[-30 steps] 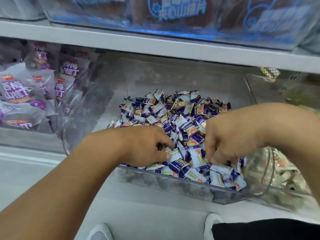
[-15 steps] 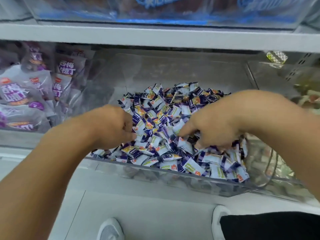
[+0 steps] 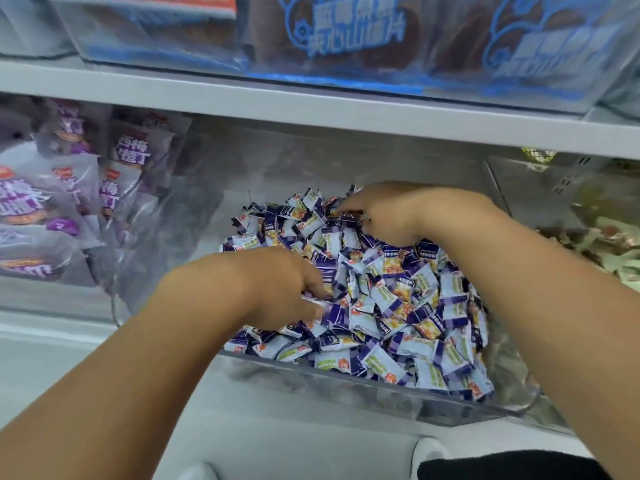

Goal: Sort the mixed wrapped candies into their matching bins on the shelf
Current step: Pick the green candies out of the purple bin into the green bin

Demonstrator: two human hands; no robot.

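Observation:
A heap of small purple-and-white wrapped candies [image 3: 398, 306] fills a clear plastic bin [image 3: 346, 384] on the lower shelf. My left hand [image 3: 277, 289] is dug into the front left of the heap, thumb and curled fingers pinching white wrappers. My right hand [image 3: 384, 213] reaches to the back edge of the heap, its fingers bent down and its thumb closed on dark wrappers. The fingertips of both hands are partly buried in the candies.
A clear bin of larger purple-and-white snack bags [image 3: 52, 209] stands to the left, and one of greenish-brown sweets [image 3: 606, 237] to the right. The grey shelf board [image 3: 311, 109] above carries blue-printed packs [image 3: 346, 29]. White shoes [image 3: 427, 452] show on the floor below.
My right hand has moved from the front right of the heap to its back edge. My left hand has shifted slightly right, deeper into the front of the pile.

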